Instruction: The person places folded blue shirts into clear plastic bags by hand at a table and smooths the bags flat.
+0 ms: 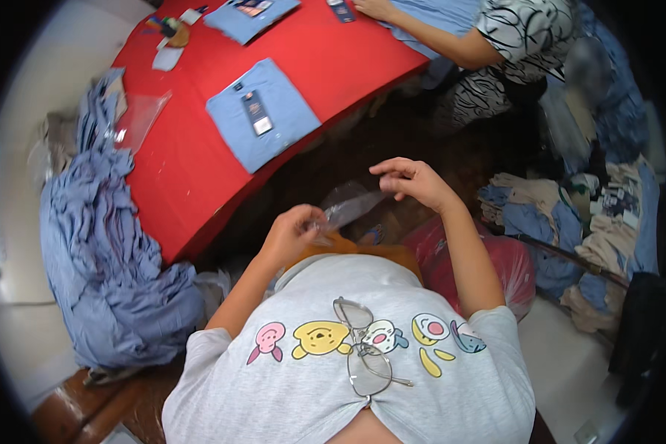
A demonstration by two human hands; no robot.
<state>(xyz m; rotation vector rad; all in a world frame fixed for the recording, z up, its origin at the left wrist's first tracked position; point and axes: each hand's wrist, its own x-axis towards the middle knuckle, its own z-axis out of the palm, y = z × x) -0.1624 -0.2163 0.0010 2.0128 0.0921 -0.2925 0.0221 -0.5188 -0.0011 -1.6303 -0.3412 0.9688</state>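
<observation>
A clear plastic bag stretches between my two hands, in front of my body and below the table edge. My left hand is closed on its near-left end, fingers bunched round the film. At its other end, my right hand pinches the film between thumb and fingers. Beyond them on the red table lies a neatly folded light-blue shirt in shiny clear wrapping. A dark hang tag with a white label shows on the shirt's front.
Loose blue garments heap at the table's left side. Another folded blue shirt lies farther back. At the far right, a co-worker's arm rests over blue cloth. Beige and blue clothes pile at right, beside a red plastic sack.
</observation>
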